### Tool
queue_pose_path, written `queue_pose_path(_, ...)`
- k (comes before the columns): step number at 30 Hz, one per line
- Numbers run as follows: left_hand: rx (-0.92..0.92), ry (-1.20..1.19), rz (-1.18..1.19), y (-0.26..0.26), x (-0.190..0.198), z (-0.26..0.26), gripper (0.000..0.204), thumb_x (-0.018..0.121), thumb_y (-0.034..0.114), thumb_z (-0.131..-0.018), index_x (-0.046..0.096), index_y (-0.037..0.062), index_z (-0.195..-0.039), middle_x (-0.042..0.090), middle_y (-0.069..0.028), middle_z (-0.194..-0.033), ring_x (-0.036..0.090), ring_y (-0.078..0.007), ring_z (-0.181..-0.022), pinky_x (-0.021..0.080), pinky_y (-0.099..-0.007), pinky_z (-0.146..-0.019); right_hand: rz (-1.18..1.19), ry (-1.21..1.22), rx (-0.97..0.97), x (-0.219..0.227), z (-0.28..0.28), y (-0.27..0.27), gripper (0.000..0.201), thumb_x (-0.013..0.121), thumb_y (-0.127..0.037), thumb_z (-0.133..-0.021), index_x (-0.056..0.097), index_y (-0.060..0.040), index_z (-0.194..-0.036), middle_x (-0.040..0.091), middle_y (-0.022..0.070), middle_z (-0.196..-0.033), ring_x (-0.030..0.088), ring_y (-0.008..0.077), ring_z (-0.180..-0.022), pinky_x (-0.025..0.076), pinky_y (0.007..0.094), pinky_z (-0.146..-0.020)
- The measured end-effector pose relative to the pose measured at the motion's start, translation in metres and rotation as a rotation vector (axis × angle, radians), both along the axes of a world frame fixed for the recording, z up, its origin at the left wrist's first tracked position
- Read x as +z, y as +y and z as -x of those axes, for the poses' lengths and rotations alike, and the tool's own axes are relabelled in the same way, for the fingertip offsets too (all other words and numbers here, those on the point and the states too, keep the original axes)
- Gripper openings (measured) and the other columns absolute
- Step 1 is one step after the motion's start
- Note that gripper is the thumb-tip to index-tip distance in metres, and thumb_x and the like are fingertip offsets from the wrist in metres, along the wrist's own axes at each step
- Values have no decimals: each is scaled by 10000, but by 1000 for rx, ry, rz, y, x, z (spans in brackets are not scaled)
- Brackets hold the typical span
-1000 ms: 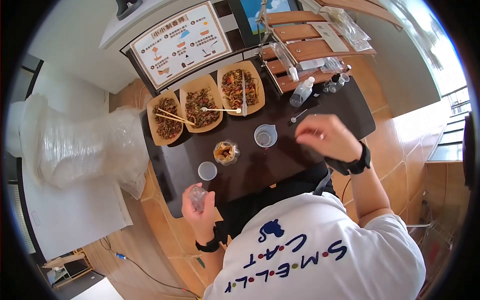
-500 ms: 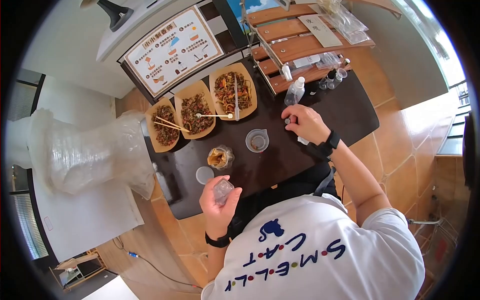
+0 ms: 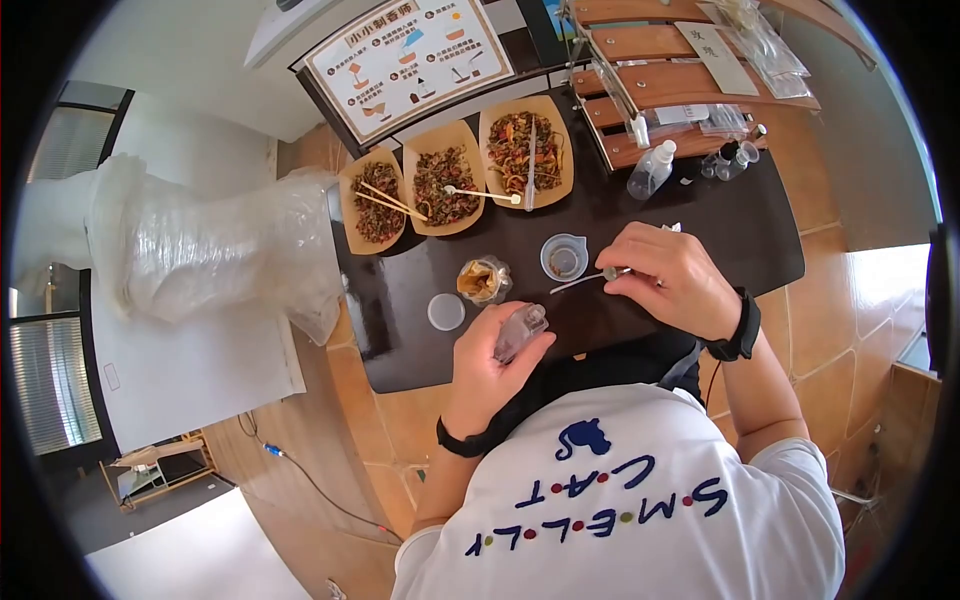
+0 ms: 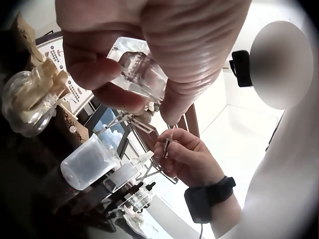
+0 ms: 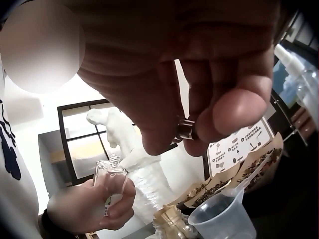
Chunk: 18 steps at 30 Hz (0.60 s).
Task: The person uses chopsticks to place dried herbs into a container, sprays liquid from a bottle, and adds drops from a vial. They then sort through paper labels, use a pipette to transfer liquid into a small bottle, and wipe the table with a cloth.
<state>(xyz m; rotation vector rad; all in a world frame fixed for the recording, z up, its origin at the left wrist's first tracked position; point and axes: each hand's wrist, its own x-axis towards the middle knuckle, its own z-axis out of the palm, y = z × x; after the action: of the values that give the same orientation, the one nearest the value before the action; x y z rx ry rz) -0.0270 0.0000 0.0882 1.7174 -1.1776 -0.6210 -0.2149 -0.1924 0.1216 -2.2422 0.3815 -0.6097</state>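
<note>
My left hand (image 3: 485, 375) holds a small clear glass bottle (image 3: 517, 335) near the front edge of the dark table; in the right wrist view, the bottle (image 5: 109, 179) shows a bare threaded neck pointing up. My right hand (image 3: 685, 285) pinches a small silver cap (image 5: 185, 128) between thumb and fingers, and in the head view a thin pale stick (image 3: 577, 284) runs from it toward the left. The hands are apart. A plastic measuring cup (image 3: 564, 258) stands just beyond the stick, with a little reddish matter inside.
A jar with tan contents (image 3: 484, 281) and a round white lid (image 3: 446, 311) sit left of the cup. Three paper trays of dried plants (image 3: 440, 215) lie behind. Further right are a spray bottle (image 3: 651, 170), small bottles (image 3: 735, 160) and a wooden rack (image 3: 690, 85).
My right hand has picked up the capped stick from the table and moved it toward the left hand. My left hand, still holding the bottle, has come nearer and tilted it.
</note>
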Motion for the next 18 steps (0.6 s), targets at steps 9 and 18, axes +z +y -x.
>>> queue_pose_path(9,-7,-120,-24,5,4,-3,389,852,96,-808,651,-3,-1127,737,-107,-964,690,-156,-830,549,-283,-765,197,68,-94,0,5,5,192,778,-81,-791,698,-62,-965,595,70,-888,634,291,-747,504,391,-638)
queue_pose_path(18,-23,-234,-56,4,8,0,377,855,154,-805,665,24,-1104,720,-122,-938,702,-237,-800,545,-306,-723,244,67,-46,11,3,10,224,782,-61,-755,675,-57,-952,589,86,-896,630,305,-808,505,401,-656)
